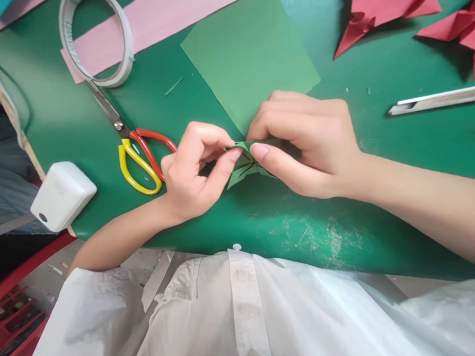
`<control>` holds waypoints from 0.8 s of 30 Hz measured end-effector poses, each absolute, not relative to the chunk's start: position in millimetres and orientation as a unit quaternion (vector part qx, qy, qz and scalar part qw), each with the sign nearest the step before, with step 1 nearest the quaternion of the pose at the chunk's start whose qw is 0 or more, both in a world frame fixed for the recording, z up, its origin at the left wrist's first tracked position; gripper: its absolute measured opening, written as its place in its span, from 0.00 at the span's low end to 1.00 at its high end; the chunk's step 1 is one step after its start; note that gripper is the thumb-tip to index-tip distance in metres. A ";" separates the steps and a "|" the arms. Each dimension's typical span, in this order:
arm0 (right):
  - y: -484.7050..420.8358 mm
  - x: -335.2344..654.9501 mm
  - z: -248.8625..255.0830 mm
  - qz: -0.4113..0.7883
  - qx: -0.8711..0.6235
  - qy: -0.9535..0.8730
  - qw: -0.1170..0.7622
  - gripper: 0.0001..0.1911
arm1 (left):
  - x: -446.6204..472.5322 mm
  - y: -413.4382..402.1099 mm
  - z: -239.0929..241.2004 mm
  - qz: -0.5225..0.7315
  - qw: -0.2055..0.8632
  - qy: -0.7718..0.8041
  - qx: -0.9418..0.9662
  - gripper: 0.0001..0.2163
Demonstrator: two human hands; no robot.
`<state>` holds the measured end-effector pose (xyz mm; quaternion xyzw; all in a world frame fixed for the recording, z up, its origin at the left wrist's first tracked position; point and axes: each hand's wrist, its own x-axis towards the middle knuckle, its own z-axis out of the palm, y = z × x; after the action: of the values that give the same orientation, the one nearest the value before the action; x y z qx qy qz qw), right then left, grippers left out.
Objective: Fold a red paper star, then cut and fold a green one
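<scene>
Between my two hands is a small folded green paper piece, with pointed flaps spreading toward me. My left hand pinches its left upper edge between thumb and forefinger. On the other side my right hand grips it, the thumb pressing on top and the fingers curled behind. Part of the folds is hidden by my fingers. Just beyond lies a flat green paper sheet, its near corner reaching the folded piece. Scissors with one red and one yellow handle rest left of my left hand.
A roll of tape sits on a pink paper strip, over the scissors' tips. A white box-shaped device stands at the left table edge. Red folded paper shapes and a utility knife lie on the right of the green table.
</scene>
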<state>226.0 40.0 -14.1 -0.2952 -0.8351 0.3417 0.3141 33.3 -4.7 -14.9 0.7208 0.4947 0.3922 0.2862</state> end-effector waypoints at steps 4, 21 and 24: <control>42.6 227.2 -12.6 0.364 -0.287 -0.834 0.300 0.10 | 35.4 -3.9 -11.1 0.409 0.258 0.493 0.723 0.02; 44.4 227.4 -14.7 0.362 -0.266 -0.844 0.293 0.10 | 32.0 -1.1 -9.3 0.379 0.338 0.492 0.707 0.04; 44.3 227.7 -14.4 0.363 -0.272 -0.843 0.289 0.11 | 31.3 -0.3 -10.6 0.386 0.355 0.484 0.701 0.04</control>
<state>227.7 44.3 -14.4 -0.2720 -0.8430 0.3633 0.2889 31.3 -0.3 -10.6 0.7009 0.4835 0.3856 0.3553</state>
